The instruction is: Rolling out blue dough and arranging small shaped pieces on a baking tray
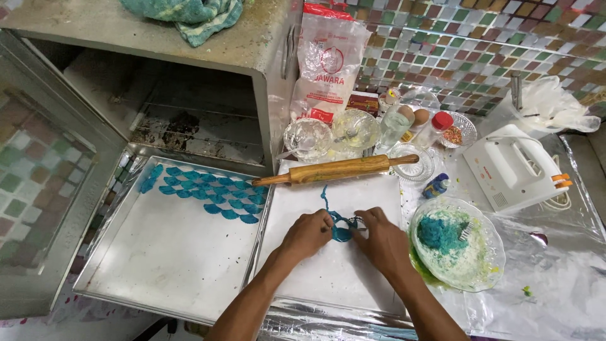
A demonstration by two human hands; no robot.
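1. Head view: both hands work at a small blue dough piece (341,234) on the white board (328,278), just below the rolling pin (338,169).
2. Left hand (307,235) has its fingers closed together on the piece's left edge; right hand (382,240) pinches at its right side, perhaps with a small tool, though the view is too small to be sure.
3. A thin blue dough strand (324,196) runs up from the piece toward the pin.
4. Done so far: rows of blue shaped pieces (208,192) lie across the top of the tray (164,265), beside the board.
5. Left, as I judge it: most of the tray is bare, and blue dough (439,233) waits in the glass bowl (489,265) near the right hand.
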